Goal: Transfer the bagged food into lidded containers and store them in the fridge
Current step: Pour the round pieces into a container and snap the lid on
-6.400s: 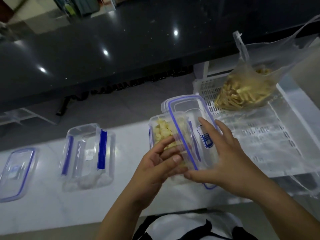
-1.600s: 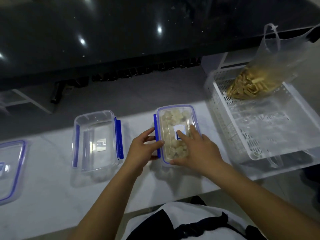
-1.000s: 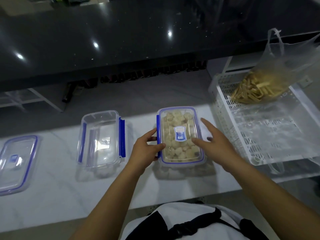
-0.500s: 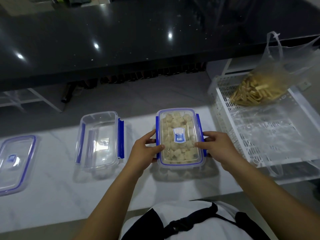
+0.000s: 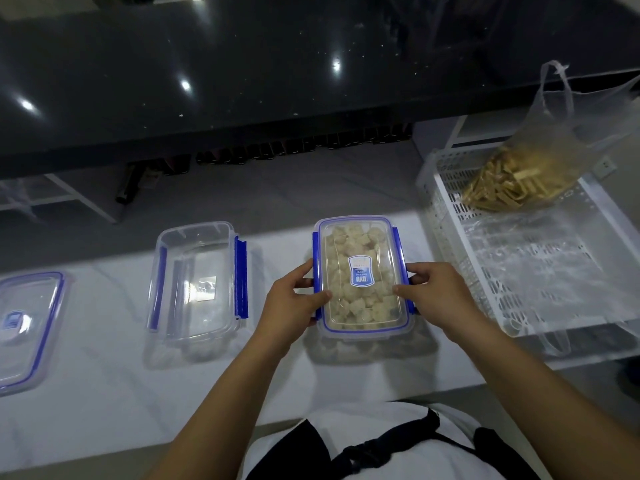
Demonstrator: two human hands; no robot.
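A clear container with a blue-rimmed lid point(image 5: 361, 277), full of pale food cubes, stands on the white counter point(image 5: 104, 393). My left hand point(image 5: 294, 299) grips its left side, thumb on the lid, fingers at the blue side clip. My right hand point(image 5: 433, 292) grips the right side the same way. An empty clear container point(image 5: 197, 282) with blue clips stands to the left. Its loose lid point(image 5: 24, 323) lies at the far left. A clear plastic bag of yellowish strips point(image 5: 519, 181) sits in a white perforated tray point(image 5: 450, 237) on the right.
A dark glossy countertop point(image 5: 242, 81) runs across the back, above a lower grey floor area. An empty clear plastic bag point(image 5: 533, 258) lies flat in the tray. The counter's front edge runs just ahead of my body.
The lid went onto the filled container, which was set down on the counter. My right hand moved from the lid's top to its right side. Both hands now grip the sides.
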